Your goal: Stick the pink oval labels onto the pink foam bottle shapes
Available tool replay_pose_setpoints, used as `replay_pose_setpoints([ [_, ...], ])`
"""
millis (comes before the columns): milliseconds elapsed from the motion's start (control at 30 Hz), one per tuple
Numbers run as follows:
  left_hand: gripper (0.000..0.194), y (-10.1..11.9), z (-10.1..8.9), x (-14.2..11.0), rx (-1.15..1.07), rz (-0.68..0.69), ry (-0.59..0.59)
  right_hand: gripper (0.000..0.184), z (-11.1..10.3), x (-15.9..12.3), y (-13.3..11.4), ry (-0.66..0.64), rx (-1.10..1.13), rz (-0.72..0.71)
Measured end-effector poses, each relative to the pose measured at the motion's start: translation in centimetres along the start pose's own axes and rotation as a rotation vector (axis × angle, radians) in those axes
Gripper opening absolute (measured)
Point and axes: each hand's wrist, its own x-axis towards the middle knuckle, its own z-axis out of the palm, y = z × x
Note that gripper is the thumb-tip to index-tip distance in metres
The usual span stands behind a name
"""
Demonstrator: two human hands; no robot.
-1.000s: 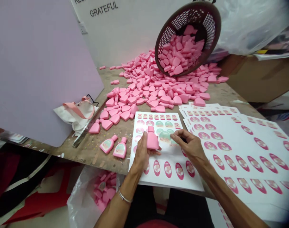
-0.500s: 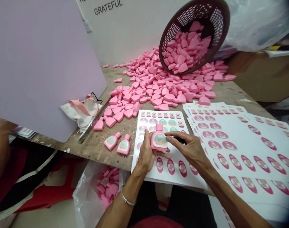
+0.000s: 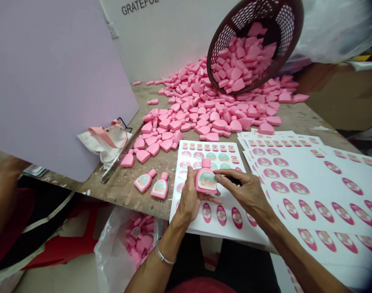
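Observation:
My left hand (image 3: 189, 199) is closed around a small pink bottle (image 3: 206, 162), its neck pointing away from me. A green and cream label (image 3: 206, 180) lies on the bottle's front face. At the label's right edge, the thumb and forefinger of my right hand (image 3: 245, 191) press together. Under those fingers shows part of a dark slim object (image 3: 234, 180), mostly hidden, so its kind is unclear. Beneath both hands is a sheet of stickers (image 3: 182, 209). Left of it, two labelled pink bottles (image 3: 159, 186) lie on the table.
A tipped brown basket (image 3: 296, 24) spills pink bottles (image 3: 201, 114) across the table (image 3: 314, 116). More sticker sheets (image 3: 308, 167) overlap on the right. A plastic bag (image 3: 105, 244) of pink bottles hangs below the edge. Left stand a pale panel (image 3: 57, 81) and another person's arm (image 3: 3, 191).
The view has shifted slightly. Both hands stay at the bottle, and my right fingertips remain by the label's right edge. The other person's arm at the left has moved a little.

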Motion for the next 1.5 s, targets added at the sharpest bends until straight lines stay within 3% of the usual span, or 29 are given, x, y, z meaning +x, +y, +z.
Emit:
replay_pose_setpoints([
  [833, 0.055, 0.1, 0.4, -0.2, 0.046, -0.002, 0.041, 0.026, -0.4, -0.1, 0.2, -0.019, 0.046, 0.056],
  [1000, 0.057, 0.0, 0.3, -0.2, 0.039, -0.002, -0.012, 0.027, -0.3, -0.1, 0.3, -0.025, 0.039, 0.061],
  [1167, 0.04, 0.1, -0.1, -0.4, 0.11, 0.054, -0.108, 0.029, -0.4, 0.1, 0.5, -0.024, -0.031, 0.021],
  [1300, 0.036, 0.3, -0.6, -0.6, 0.123, 0.049, -0.195, 0.039, -1.0, 0.5, 1.0, 0.131, -0.333, -0.085],
  [1367, 0.035, 0.2, -0.5, -0.7, 0.104, 0.029, -0.224, 0.051, -0.8, 0.8, 1.1, 0.159, -0.335, -0.057],
  [1500, 0.04, 0.2, -0.1, -1.5, 0.118, -0.047, -0.266, 0.064, 0.5, 1.3, 1.0, -0.038, -0.064, 0.042],
])
